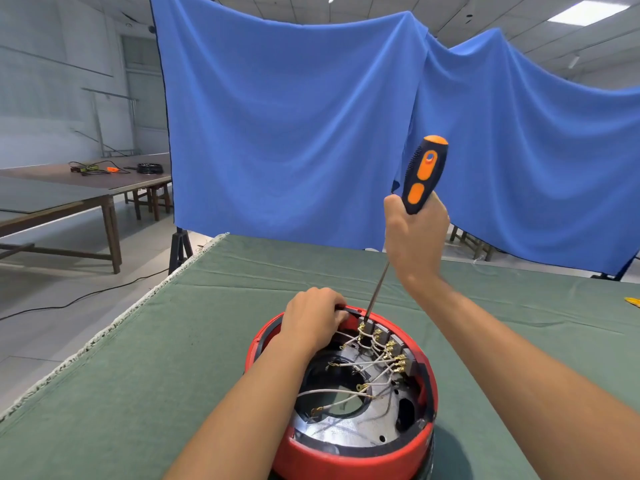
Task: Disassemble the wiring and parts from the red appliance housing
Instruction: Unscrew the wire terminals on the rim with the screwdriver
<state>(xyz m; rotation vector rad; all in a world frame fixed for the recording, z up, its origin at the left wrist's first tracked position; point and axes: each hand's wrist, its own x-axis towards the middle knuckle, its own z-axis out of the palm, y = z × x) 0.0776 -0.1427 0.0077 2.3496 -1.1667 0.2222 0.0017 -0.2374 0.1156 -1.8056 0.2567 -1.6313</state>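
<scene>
In the head view, a round red plastic appliance housing (341, 455) sits open side up on the green cloth-covered tabletop (194, 341), at the six o'clock edge of the picture. Inside it lies a silvery metal plate (349, 431) crossed by thin white wires with brass ring terminals (367, 362), most of them running to a row of grey terminal blocks (388, 339) along the housing's inner wall at about one o'clock. The left hand (313, 318) rests on the housing's rim at eleven o'clock, its fingers curled over the edge and gripping it. The right hand (414, 233), raised well above the housing toward twelve o'clock, is clamped around the lower end of a black and orange screwdriver handle (424, 173). The slim metal shaft (377, 289) slants down from that hand, and its tip meets the leftmost terminal block, just beside the left hand's fingertips. A blue fabric backdrop (294, 133) hangs behind the tabletop. At nine o'clock, well apart, stands a brown wooden table (86, 188) carrying a tangle of black cables (149, 168)
</scene>
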